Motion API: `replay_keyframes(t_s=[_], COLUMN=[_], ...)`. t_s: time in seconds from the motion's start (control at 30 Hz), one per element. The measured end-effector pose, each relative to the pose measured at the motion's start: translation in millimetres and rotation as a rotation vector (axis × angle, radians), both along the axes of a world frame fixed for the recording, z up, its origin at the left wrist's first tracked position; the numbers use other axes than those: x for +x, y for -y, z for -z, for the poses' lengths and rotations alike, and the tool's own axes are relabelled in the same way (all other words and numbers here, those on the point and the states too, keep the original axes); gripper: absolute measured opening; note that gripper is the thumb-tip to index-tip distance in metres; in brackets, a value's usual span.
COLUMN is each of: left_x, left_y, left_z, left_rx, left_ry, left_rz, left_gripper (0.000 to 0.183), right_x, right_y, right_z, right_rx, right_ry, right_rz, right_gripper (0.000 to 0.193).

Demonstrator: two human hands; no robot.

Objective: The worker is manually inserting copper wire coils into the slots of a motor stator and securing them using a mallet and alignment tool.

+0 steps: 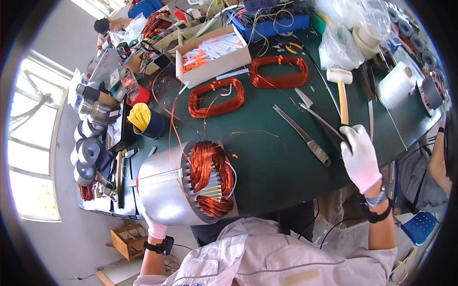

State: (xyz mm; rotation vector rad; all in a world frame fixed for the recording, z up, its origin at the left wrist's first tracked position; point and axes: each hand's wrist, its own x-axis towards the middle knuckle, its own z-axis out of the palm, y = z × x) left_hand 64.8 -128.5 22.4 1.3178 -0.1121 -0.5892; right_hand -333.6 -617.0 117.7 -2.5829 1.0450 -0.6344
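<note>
Right hand (361,155), gloved, reaches forward with fingers closed; left hand (156,230) sits low, mostly hidden.

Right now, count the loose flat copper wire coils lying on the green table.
2. One copper wire coil lies above the grey motor stator; the other copper coil lies right of the cardboard box. Clutter may hide more.

Dark green table (286,157) underneath. On it, silver-grey stator housing (160,190) stuffed with copper-orange windings (210,167). Beyond the housing, two more copper-orange coils (215,97). Right of the housing, white glove on the right hand (360,155), black wristband. Left of the housing, yellow strips (139,116) in a dark blue cup (153,127).
</note>
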Motion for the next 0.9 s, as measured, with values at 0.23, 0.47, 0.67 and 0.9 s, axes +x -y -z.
replay_keyframes(t_s=[0.23, 0.47, 0.67, 0.9], left_x=[-37, -65, -65, -59], left_y=[104, 149, 154, 155], left_z=[-154, -183, -183, -178], left_rx=[0.585, 0.334, 0.409, 0.356], left_ry=[1.104, 1.201, 1.216, 1.185], left_rz=[-0.216, -0.072, -0.011, -0.027], left_gripper=[0.034, 0.038, 0.038, 0.037], right_x=[26, 70, 82, 91], right_y=[-55, -69, -71, -63], right_z=[-50, -54, -58, -64], right_rx=[0.216, 0.024, -0.001, 0.017], right_ry=[-0.046, -0.334, -0.36, -0.387], right_rz=[-0.557, -0.727, -0.703, -0.744], right_gripper=[0.054, 0.067, 0.073, 0.071])
